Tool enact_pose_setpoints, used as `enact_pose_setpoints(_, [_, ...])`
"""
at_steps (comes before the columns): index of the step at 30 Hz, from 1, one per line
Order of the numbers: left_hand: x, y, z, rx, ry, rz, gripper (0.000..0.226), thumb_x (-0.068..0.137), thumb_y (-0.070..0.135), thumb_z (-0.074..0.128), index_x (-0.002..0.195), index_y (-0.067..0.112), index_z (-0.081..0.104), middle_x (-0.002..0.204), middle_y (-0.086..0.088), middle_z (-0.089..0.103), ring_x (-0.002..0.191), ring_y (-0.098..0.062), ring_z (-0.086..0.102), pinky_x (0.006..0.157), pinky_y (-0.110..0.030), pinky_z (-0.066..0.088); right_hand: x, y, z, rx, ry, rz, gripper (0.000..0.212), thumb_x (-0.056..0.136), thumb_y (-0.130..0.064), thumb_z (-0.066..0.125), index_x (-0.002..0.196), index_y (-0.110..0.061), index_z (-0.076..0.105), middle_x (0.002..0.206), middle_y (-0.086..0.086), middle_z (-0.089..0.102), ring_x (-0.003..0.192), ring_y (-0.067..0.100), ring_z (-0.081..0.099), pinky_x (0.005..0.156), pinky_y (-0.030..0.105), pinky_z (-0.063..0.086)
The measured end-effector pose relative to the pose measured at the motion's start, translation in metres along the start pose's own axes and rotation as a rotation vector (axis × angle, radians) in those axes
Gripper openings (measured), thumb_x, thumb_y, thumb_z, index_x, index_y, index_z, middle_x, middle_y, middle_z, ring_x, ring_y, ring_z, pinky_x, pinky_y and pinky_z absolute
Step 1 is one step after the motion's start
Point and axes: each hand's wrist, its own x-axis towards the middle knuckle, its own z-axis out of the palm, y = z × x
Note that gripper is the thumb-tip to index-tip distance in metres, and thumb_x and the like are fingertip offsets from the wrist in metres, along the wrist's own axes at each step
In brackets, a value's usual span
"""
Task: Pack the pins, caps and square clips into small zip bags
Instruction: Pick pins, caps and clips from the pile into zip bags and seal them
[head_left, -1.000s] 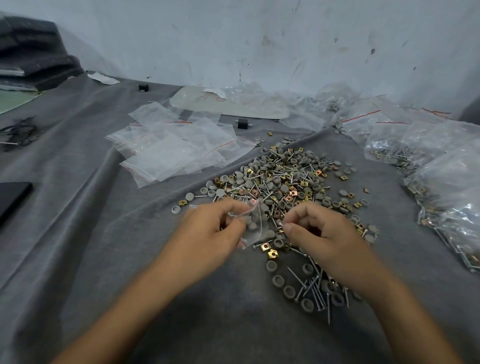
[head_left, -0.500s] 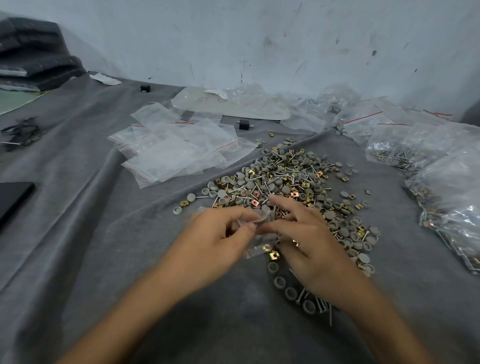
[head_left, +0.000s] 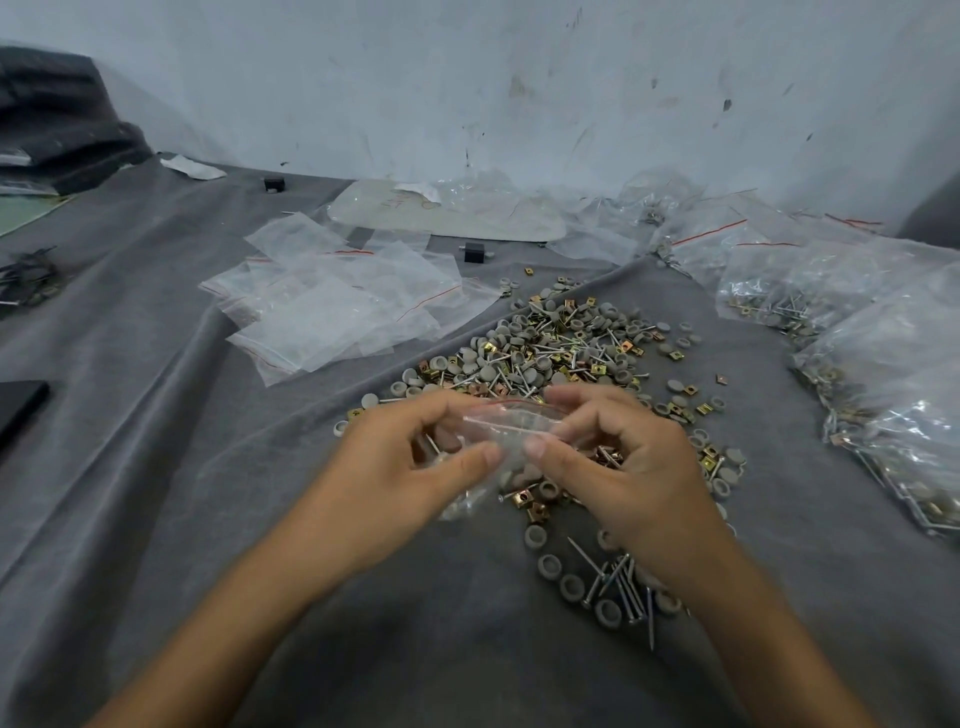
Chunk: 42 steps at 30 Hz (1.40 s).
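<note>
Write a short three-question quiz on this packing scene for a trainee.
1. True or false: the left hand and the right hand both hold the small zip bag.
2. The stack of empty bags lies: a) left of the loose pile, b) right of it, c) on top of it.
3. Fill in: the filled bags lie on the person's ____ side.
Key: 1 true; 2 a; 3 right.

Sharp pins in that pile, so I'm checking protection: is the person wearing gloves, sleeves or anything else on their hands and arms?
No. The left hand and right hand are bare: no gloves, rings or wristband show. Both forearms are uncovered to the picture's bottom edge, with no sleeve or watch in view.
</note>
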Motion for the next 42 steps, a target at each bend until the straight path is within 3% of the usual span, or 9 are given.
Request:
enact_pose_setpoints(4, [0.0,0.005,0.001,-0.292,-0.011,-0.026,0.016,0.089,0.028,0.068,0.098,0.019,0.078,0.085,-0.003,0.077,0.075,-0.01,0.066,0.07,-0.025,0.051,-0.002,-0.006,-0.001,0.345,-0.091,0.015,0.021,0.082,-0.041,0.08,0.084,-0.021,0.072,0.08,-0.002,0.075,0.07,0.007,0.069,0.062,0.017,0.053])
enact_pose_setpoints(7, [0.001,0.006,0.001,-0.341,-0.024,-0.006,0.021,0.09,0.025,0.064,0.097,0.01,0.077,0.071,0.003,0.074,0.062,-0.001,0.06,0.061,-0.011,0.046,0.0,-0.007,0.0,0.43,-0.088,0.062,0.028,0.081,-0.049,0.08,0.085,-0.022,0.073,0.081,-0.001,0.074,0.073,0.011,0.07,0.067,0.023,0.055])
enact_pose_setpoints(9, [0.002,0.006,0.002,-0.392,0.001,-0.026,0.021,0.087,0.025,0.067,0.095,0.009,0.077,0.066,0.005,0.072,0.059,0.0,0.06,0.058,-0.009,0.045,0.0,-0.006,0.0,0.446,-0.082,0.083,0.029,0.082,-0.049,0.08,0.086,-0.021,0.073,0.082,0.001,0.074,0.075,0.014,0.07,0.07,0.028,0.057])
enact_pose_setpoints(15, [0.001,0.007,0.002,-0.374,0.044,-0.035,0.018,0.083,0.029,0.07,0.092,0.016,0.078,0.076,0.006,0.075,0.065,0.002,0.062,0.061,-0.009,0.046,0.001,-0.008,-0.001,0.437,-0.062,0.1,0.03,0.082,-0.05,0.08,0.087,-0.021,0.072,0.083,0.002,0.074,0.077,0.016,0.071,0.071,0.028,0.057])
enact_pose_setpoints(22, [-0.001,0.006,0.006,-0.276,0.084,0.017,0.014,0.086,0.033,0.071,0.087,0.021,0.077,0.076,-0.004,0.073,0.065,-0.021,0.059,0.061,-0.032,0.049,-0.001,-0.013,-0.006,0.376,-0.13,0.139,0.039,0.078,-0.051,0.081,0.11,-0.035,0.067,0.101,0.002,0.077,0.088,0.021,0.076,0.07,0.026,0.059])
enact_pose_setpoints(26, [-0.004,0.004,0.009,-0.132,0.027,0.059,0.011,0.095,0.031,0.067,0.089,0.024,0.073,0.066,0.011,0.062,0.059,0.0,0.049,0.055,-0.017,0.038,-0.003,-0.017,-0.009,0.268,-0.195,0.125,0.022,0.081,-0.043,0.08,0.098,-0.031,0.075,0.087,-0.001,0.076,0.076,0.011,0.072,0.065,0.023,0.057])
enact_pose_setpoints(31, [-0.003,0.003,0.012,-0.15,0.027,0.054,0.01,0.092,0.032,0.066,0.091,0.025,0.073,0.069,0.004,0.066,0.059,-0.002,0.05,0.053,-0.018,0.04,-0.004,-0.018,-0.009,0.219,-0.209,0.102,0.01,0.081,-0.033,0.077,0.086,-0.025,0.075,0.068,-0.006,0.067,0.056,-0.001,0.055,0.051,0.013,0.042])
enact_pose_setpoints(35, [-0.004,0.002,0.011,-0.168,0.012,0.057,0.008,0.092,0.03,0.068,0.093,0.026,0.074,0.068,0.013,0.064,0.059,0.002,0.051,0.054,-0.014,0.04,-0.005,-0.017,-0.008,0.218,-0.18,0.067,0.008,0.082,-0.031,0.077,0.085,-0.024,0.074,0.07,-0.006,0.068,0.059,0.0,0.057,0.054,0.012,0.043])
enact_pose_setpoints(42, [-0.005,0.004,0.011,-0.19,0.003,0.075,0.011,0.092,0.029,0.069,0.096,0.022,0.075,0.069,0.014,0.067,0.06,0.001,0.053,0.054,-0.015,0.042,-0.004,-0.012,-0.003,0.262,-0.138,0.045,0.011,0.081,-0.034,0.077,0.083,-0.025,0.073,0.072,-0.002,0.069,0.064,0.005,0.06,0.059,0.018,0.047])
